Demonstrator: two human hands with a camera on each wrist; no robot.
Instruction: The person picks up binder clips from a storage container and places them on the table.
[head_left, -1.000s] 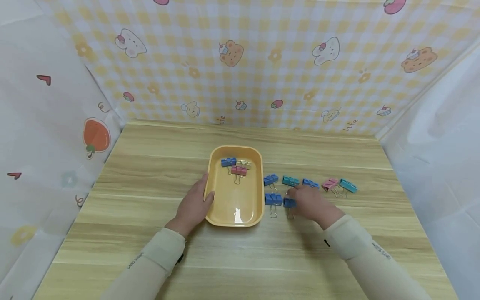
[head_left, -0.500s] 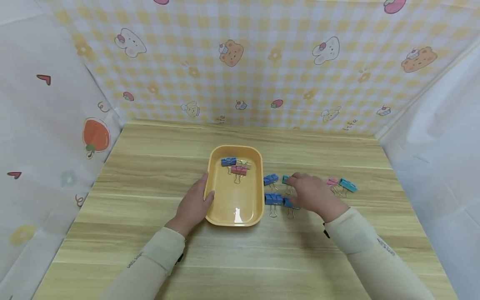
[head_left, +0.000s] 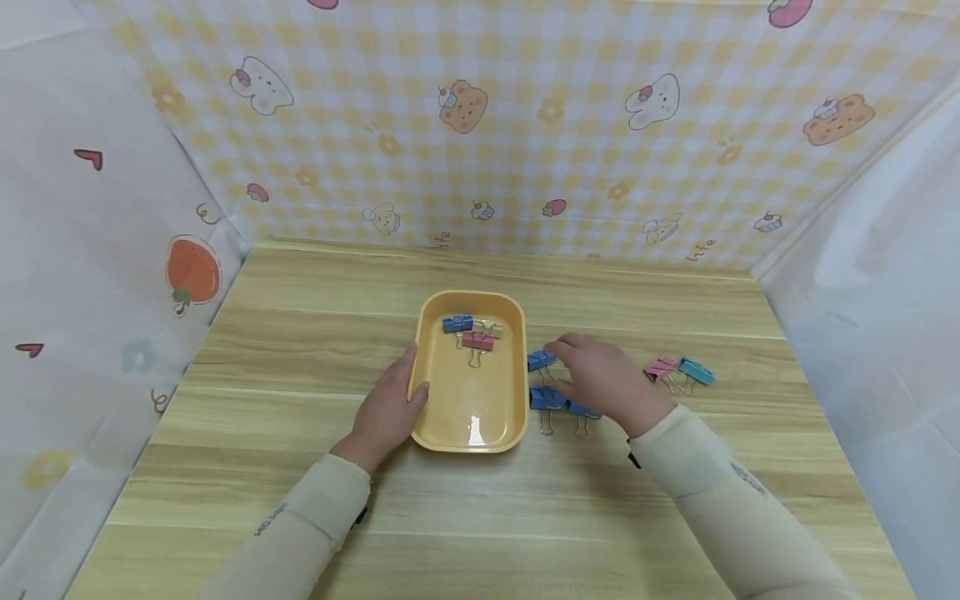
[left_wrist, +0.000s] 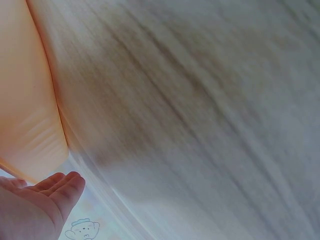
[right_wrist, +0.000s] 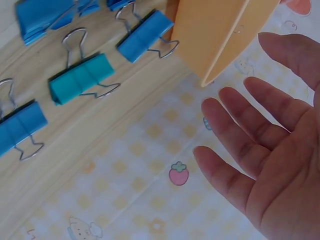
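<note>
My left hand (head_left: 382, 412) holds the left side of a yellow tray (head_left: 450, 400), its thumb over the rim and fingers along the outer wall. Inside the tray lie a blue binder clip (head_left: 457, 324), a pink one (head_left: 477, 342) and a pale yellow one (head_left: 491, 328). Right of the tray, my right hand (head_left: 611, 382) hovers over several clips, fingers spread and holding nothing. Near its fingertips are blue binder clips (head_left: 547, 398). The right wrist view shows a teal binder clip (right_wrist: 82, 77), which the hand covers in the head view.
Farther right on the wood-grain table (head_left: 300, 333) lie a pink binder clip (head_left: 662, 368) and a teal clip (head_left: 697, 371), side by side. A yellow checked cloth (head_left: 510, 150) stands behind the table, with pale sheets at both sides.
My right hand first drifted slightly right over the clips, then moved left toward the tray. The pink clip at right shows fully again. My left hand and the tray stay put.
</note>
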